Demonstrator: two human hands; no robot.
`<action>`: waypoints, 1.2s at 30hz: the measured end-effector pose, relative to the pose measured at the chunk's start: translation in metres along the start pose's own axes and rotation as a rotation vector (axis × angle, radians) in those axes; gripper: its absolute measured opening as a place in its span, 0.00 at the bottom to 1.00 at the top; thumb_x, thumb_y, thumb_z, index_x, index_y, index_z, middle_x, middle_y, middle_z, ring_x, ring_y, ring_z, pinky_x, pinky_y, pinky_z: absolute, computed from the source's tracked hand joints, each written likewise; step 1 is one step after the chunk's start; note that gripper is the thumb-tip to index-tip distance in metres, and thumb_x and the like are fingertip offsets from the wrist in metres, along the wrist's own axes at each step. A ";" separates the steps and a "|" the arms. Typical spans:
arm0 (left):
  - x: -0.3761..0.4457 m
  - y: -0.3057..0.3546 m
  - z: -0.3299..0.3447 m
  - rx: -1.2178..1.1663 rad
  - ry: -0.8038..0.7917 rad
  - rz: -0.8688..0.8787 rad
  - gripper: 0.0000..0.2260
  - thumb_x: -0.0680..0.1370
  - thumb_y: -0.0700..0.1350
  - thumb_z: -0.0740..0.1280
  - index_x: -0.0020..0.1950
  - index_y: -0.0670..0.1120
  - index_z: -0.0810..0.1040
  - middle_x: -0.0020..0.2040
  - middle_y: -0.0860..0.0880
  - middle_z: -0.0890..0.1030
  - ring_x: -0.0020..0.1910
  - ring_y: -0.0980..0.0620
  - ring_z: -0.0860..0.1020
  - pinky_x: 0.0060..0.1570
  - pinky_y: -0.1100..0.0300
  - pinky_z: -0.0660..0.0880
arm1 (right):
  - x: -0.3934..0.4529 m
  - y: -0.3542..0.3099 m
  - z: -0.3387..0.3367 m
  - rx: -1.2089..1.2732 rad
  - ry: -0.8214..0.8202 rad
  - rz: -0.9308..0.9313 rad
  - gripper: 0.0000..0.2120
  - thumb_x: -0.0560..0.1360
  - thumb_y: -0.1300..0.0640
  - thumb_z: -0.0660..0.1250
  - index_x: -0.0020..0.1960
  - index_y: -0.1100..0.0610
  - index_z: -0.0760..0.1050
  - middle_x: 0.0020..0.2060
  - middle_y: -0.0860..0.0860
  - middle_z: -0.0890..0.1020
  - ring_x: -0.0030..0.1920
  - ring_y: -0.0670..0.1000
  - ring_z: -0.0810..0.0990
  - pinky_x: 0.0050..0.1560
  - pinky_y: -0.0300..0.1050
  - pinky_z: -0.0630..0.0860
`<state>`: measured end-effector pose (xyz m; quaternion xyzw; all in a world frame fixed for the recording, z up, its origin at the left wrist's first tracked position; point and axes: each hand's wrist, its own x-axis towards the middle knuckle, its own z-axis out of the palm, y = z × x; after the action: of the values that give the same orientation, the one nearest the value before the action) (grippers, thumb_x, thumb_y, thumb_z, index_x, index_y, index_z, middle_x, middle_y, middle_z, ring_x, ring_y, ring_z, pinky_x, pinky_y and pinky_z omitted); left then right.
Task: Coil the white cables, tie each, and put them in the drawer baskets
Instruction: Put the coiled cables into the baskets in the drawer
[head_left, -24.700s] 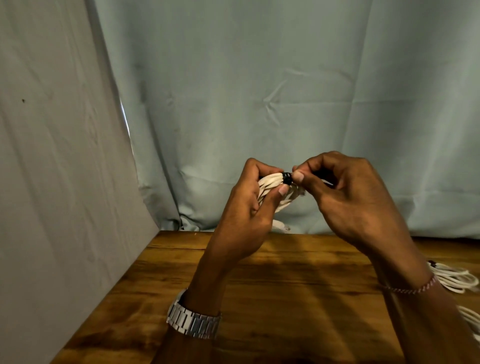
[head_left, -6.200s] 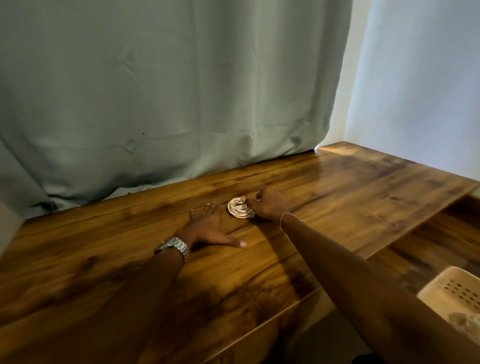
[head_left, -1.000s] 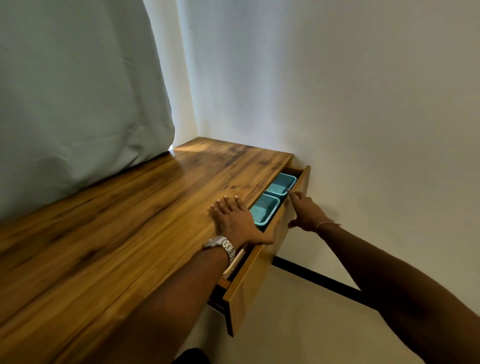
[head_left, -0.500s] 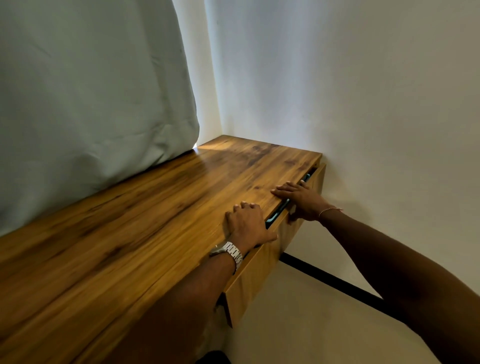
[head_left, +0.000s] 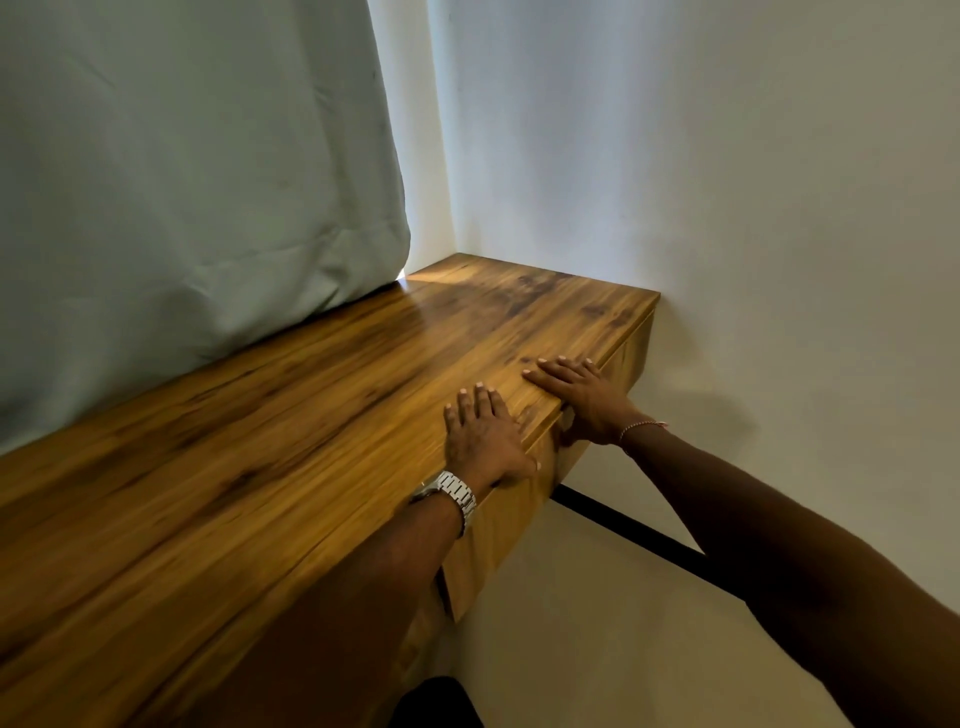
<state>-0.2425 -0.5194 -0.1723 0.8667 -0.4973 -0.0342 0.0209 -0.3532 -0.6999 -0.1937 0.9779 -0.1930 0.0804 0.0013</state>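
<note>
Over on the left, a pale grey-green curtain (head_left: 182, 171) hangs in soft folds, its matte cloth bunching where the hem meets the wooden desktop (head_left: 260, 457). That top is a long slab with a glossy finish, warm honey-brown streaked with dark grain, square-edged and running into the corner of the room.

Moving along, the left hand (head_left: 480, 434) lies flat on the desktop near its front edge, fingers straight and together, thumb hooked over the lip, gripping nothing. A silver link-bracelet watch (head_left: 452, 493) sits on that wrist.

Below the edge, the drawer front (head_left: 519, 514) is a flat panel in the same wood tone, flush with the desk, drawer fully closed. The white cables and the baskets cannot be seen anywhere; whether they are inside that closed drawer cannot be told from this view.

Next, the right hand (head_left: 576, 395), fingers spread flat over the top edge, palm against the drawer front, holding nothing. A thin pinkish bracelet (head_left: 641, 426) circles its wrist.

Further right, a smooth, plain white wall (head_left: 727, 182) and a black strip (head_left: 628, 530) run along the base above a cream floor (head_left: 597, 649).
</note>
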 end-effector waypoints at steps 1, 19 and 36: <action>-0.001 0.001 -0.001 0.004 -0.002 0.002 0.56 0.72 0.67 0.69 0.80 0.39 0.37 0.81 0.39 0.39 0.80 0.36 0.39 0.77 0.39 0.41 | 0.001 0.000 0.000 0.007 0.001 0.002 0.58 0.66 0.45 0.80 0.82 0.43 0.43 0.82 0.51 0.49 0.81 0.58 0.45 0.78 0.63 0.42; -0.004 0.008 0.000 -0.018 0.052 0.029 0.45 0.78 0.57 0.67 0.80 0.35 0.44 0.81 0.33 0.47 0.79 0.31 0.46 0.78 0.41 0.46 | -0.001 0.004 0.011 -0.036 0.091 -0.026 0.55 0.68 0.36 0.76 0.83 0.46 0.47 0.82 0.52 0.54 0.81 0.60 0.51 0.78 0.62 0.46; -0.009 0.007 0.003 -0.046 0.144 0.057 0.41 0.78 0.56 0.68 0.80 0.36 0.51 0.80 0.34 0.53 0.79 0.34 0.52 0.78 0.43 0.52 | -0.008 -0.006 0.011 0.023 0.137 0.047 0.53 0.67 0.42 0.79 0.82 0.47 0.52 0.81 0.53 0.59 0.80 0.58 0.55 0.79 0.59 0.49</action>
<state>-0.2530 -0.5148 -0.1746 0.8517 -0.5180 0.0173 0.0776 -0.3564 -0.6916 -0.2060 0.9653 -0.2145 0.1491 0.0015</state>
